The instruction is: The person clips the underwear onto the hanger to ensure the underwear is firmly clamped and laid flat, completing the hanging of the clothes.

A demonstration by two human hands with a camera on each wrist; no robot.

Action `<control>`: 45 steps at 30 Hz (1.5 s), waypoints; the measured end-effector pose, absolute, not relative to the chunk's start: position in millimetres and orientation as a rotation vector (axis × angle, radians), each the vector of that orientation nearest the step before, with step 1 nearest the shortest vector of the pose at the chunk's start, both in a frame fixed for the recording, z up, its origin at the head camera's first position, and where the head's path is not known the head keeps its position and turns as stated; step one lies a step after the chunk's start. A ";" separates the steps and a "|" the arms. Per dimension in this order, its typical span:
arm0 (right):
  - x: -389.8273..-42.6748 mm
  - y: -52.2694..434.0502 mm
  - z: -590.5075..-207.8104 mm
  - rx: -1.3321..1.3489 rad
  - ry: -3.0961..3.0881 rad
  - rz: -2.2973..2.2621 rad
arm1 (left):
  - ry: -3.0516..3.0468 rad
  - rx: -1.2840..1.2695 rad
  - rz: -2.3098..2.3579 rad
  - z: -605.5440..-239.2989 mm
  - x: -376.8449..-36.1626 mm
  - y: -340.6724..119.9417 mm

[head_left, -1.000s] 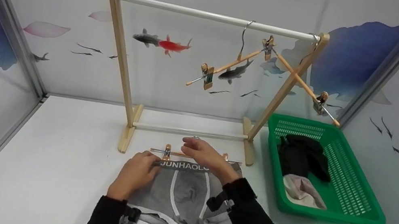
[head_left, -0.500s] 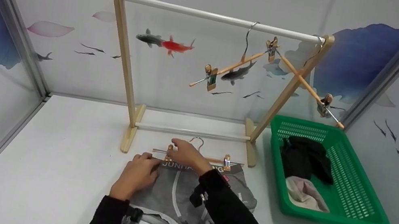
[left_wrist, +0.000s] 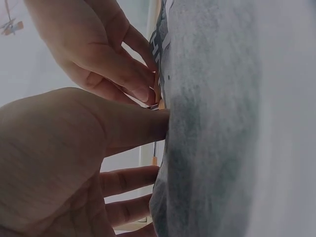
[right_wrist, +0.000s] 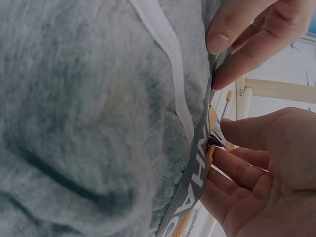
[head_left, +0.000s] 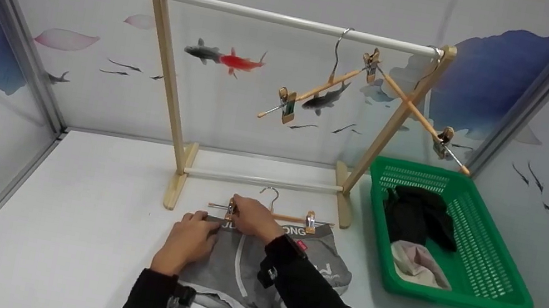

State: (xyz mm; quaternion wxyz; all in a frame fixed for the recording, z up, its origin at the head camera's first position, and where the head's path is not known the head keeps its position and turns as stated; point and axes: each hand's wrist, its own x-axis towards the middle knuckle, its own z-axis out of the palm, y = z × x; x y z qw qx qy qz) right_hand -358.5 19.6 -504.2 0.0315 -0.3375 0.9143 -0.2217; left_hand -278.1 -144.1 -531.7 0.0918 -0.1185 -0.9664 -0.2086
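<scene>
Both hands (head_left: pixel 222 226) newly at left clip (head_left: pixel 230 209)

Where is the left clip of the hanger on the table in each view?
Head: left clip at centre, between both hands, on the waistband.
Left wrist: upper centre, beside the right hand's fingers.
Right wrist: right of centre, on the waistband edge.
Shared landmark: the lettered waistband.

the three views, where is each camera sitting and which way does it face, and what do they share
Head: worn high, faces forward and down over the table at the rack and green basket; both sleeved arms show.
Left wrist: close behind the left hand, facing the grey underwear.
Right wrist: beside the right hand, facing the waistband.
Shared: both hands at the clip hanger, each grip on its left clip and the waistband.
</scene>
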 end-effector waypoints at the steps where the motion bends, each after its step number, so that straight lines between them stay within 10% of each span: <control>1: -358.4 18.6 -504.6 -1.037 2.835 -0.666 | -2.873 -0.349 -0.618 -531.6 -277.9 -144.1; 14: -350.3 7.6 -511.7 -0.851 3.166 -0.155 | -2.845 -0.322 -0.667 -532.5 -279.0 -141.6; 31: -374.0 29.1 -514.1 -0.856 2.611 -1.178 | -2.664 -0.177 -0.898 -528.0 -288.9 -143.6; 45: -380.6 40.7 -498.5 -0.975 2.495 -1.168 | -2.665 -0.199 -0.998 -528.3 -287.8 -147.0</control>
